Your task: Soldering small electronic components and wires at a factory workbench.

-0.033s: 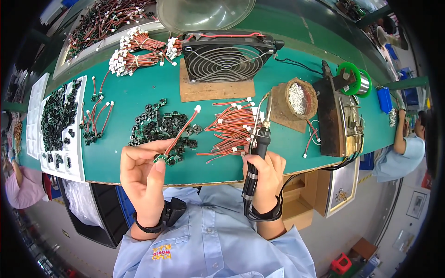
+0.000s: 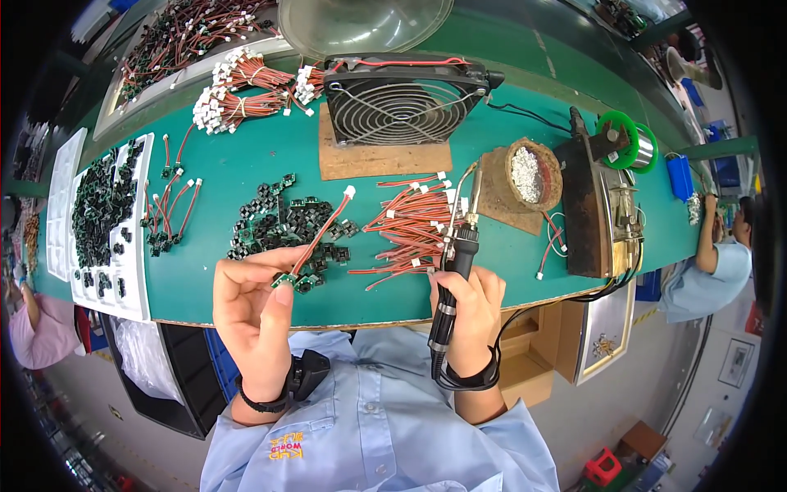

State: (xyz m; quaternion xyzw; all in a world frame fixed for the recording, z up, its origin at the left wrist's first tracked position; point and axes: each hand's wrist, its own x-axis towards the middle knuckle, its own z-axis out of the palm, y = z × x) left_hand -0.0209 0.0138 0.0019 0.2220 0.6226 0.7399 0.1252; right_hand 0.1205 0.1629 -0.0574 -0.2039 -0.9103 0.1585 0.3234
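Note:
My left hand (image 2: 256, 305) pinches a small green circuit board (image 2: 284, 280) between thumb and fingers. A red-and-black cable (image 2: 325, 228) rises from that board to a white connector. Wrapped in my right hand (image 2: 472, 318) is a black soldering iron (image 2: 464, 248), tip upward, with a thin metal tube alongside it. The iron stays apart from the board. Beyond my left fingers lies a heap of small boards with black parts (image 2: 279, 217). Loose red-and-black cables (image 2: 406, 225) are spread left of the iron. Several boards with cables attached (image 2: 168, 221) rest farther left.
A black fan (image 2: 402, 107) stands on a wooden board behind the cables. To the right are a round bowl of whitish bits (image 2: 529, 174), a metal soldering unit (image 2: 594, 205) and a green solder spool (image 2: 627, 141). White trays (image 2: 135, 287) hold boards at left. Bundled cables (image 2: 246, 107) lie behind.

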